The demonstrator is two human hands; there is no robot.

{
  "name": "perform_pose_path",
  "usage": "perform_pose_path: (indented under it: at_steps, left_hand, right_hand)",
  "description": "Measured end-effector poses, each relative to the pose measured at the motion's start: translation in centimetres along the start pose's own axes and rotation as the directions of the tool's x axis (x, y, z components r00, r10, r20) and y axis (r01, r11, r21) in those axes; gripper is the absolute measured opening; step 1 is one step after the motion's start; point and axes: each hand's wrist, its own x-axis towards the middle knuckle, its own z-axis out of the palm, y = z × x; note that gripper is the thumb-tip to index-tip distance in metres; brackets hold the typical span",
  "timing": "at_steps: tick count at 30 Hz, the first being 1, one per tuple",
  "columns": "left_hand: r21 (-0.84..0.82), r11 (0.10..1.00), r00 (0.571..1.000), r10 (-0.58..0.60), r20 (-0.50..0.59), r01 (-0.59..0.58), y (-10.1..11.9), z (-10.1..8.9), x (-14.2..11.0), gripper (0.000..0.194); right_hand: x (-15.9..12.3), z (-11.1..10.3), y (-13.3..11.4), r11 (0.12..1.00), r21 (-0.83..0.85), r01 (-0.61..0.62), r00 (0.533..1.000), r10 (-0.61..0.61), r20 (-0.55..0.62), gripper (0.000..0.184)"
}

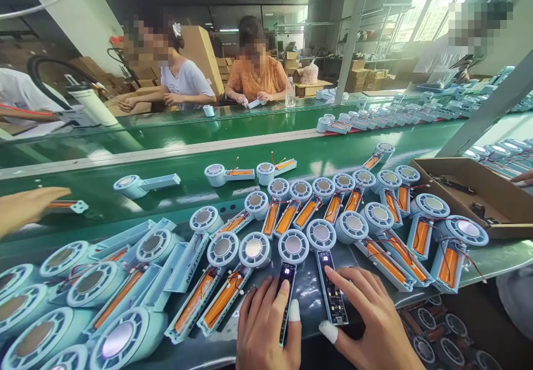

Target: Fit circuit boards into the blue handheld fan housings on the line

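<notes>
The fans (320,234) are pale blue with silver-grey discs (255,248) and orange battery packs (307,213), the two near circuit boards (333,298) black, the belt (308,153) green, and the box (499,191) at right brown.

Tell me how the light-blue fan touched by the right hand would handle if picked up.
The light-blue fan would probably be head-heavy, being far bulkier at its round end. It should stay stiff, as its casing looks like moulded plastic. The exposed circuit board, touched by the right hand, may be the fragile part.
</notes>
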Motion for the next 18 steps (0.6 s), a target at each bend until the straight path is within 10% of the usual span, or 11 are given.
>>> perform_pose_path:
  at_steps: [13, 18]
  left_hand:
    - [-0.040, 0.998, 0.999, -0.046, 0.004, 0.046, 0.4, 0.2, 0.0, 0.034]
    - [-0.284, 0.927, 0.969, -0.239, 0.054, 0.245, 1.4, -0.2, 0.3, 0.035]
  right_hand:
    - [0.0, 0.1, -0.1, 1.000, 0.008, -0.028, 1.000, 0.027, 0.008, 0.064]
    - [0.3, -0.6, -0.9, 0.997, -0.028, -0.068, 0.996, 0.069, 0.050, 0.068]
